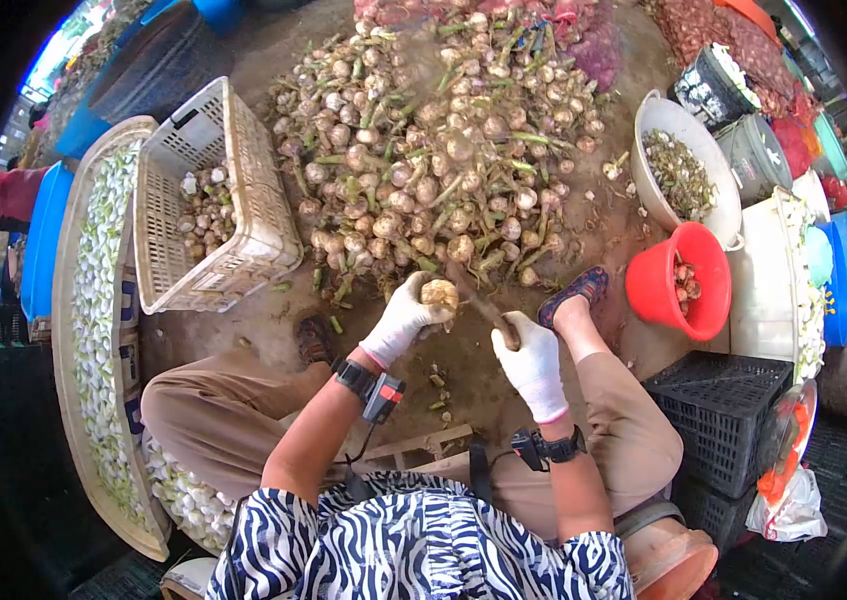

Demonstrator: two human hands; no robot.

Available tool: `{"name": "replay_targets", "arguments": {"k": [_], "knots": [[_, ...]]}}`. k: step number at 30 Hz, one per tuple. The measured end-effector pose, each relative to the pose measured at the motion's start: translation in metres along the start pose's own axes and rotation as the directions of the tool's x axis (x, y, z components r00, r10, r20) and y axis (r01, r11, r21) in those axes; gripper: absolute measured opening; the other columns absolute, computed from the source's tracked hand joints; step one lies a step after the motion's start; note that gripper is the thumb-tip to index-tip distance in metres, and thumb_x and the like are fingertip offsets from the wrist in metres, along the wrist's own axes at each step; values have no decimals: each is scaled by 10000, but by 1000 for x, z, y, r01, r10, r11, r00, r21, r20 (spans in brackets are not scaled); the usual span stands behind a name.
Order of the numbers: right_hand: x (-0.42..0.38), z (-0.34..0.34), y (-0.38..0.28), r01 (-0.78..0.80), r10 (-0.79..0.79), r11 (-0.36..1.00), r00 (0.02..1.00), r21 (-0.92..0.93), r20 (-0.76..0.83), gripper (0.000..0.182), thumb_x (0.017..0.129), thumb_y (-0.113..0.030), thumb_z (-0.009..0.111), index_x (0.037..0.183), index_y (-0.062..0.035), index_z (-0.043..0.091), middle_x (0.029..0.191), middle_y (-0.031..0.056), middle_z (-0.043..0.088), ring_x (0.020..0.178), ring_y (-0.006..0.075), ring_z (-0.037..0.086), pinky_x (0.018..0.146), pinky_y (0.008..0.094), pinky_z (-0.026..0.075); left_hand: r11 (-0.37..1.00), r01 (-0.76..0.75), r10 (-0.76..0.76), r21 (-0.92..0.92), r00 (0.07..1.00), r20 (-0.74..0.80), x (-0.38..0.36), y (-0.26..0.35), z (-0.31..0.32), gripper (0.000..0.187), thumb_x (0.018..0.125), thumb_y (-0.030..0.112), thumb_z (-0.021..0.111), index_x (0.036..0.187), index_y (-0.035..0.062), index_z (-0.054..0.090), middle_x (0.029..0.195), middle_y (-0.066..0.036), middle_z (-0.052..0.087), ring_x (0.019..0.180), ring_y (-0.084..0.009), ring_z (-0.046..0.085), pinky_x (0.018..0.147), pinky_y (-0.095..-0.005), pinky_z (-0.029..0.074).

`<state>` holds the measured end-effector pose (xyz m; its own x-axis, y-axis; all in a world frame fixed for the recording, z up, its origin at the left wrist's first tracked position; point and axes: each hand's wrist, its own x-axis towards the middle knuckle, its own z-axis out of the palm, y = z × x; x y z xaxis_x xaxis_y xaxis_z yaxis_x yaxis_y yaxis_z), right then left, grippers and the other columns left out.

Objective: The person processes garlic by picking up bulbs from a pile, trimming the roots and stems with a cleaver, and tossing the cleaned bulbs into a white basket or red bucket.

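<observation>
In the head view my left hand (401,322), in a white glove, has its fingers closed round a garlic bulb (439,293). My right hand (531,368), gloved too, grips the handle of a knife (484,309). The knife's dark, narrow length points up and left, its far end close to the bulb. Just beyond both hands spreads a heap of garlic bulbs (413,180) with cut green stems, lying on the ground.
A white crate (268,215) on the left holds bulbs, beside a long tub (63,330) of pale cloves. To the right stand a red bucket (649,278) with some bulbs, a pale basin (647,125) of scraps and a black crate (708,415). Stem bits lie between my feet.
</observation>
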<state>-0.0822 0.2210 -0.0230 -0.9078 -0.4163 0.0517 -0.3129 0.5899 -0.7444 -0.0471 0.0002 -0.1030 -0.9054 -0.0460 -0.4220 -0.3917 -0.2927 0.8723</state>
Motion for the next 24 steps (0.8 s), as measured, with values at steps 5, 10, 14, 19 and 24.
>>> {"name": "replay_targets", "arguments": {"k": [5,10,14,19,24], "knots": [[-7,-5,-38,343,-318,905,939,-254,133,294,691,-115,745,945,-76,602,804,122,632,776,318,645,645,401,509,987,-157,161,-38,967,196,-40,51,18,759,794,139,786,1419,16,374,1174,-92,626,996,-133,620,867,-284,524],[-18,-9,-62,460,-411,827,887,-323,211,197,705,-98,666,857,-88,540,712,76,545,689,273,601,608,406,487,870,-391,350,300,919,184,-58,60,17,698,806,132,753,1396,-2,407,1289,-130,564,1154,-160,559,958,-306,476],[-24,-5,-63,472,-441,798,881,-375,170,193,707,-104,669,849,-87,539,710,74,547,683,268,602,594,400,484,734,-499,451,461,866,217,-68,64,11,659,775,207,773,1323,-5,475,1223,-150,599,1120,-229,600,946,-327,478],[-27,-4,-66,508,-465,817,860,-274,208,183,713,-115,666,838,-87,535,699,73,539,680,261,600,589,395,480,738,-433,415,518,896,157,-79,63,8,584,761,233,795,1243,17,546,1076,-150,668,993,-243,666,872,-332,511],[-36,10,-58,501,-451,831,862,-242,232,198,699,-109,670,850,-84,543,728,70,546,699,259,603,595,397,482,735,-311,341,602,938,69,-98,62,8,570,743,230,809,1206,2,567,1023,-148,680,951,-216,673,842,-323,518]]}}
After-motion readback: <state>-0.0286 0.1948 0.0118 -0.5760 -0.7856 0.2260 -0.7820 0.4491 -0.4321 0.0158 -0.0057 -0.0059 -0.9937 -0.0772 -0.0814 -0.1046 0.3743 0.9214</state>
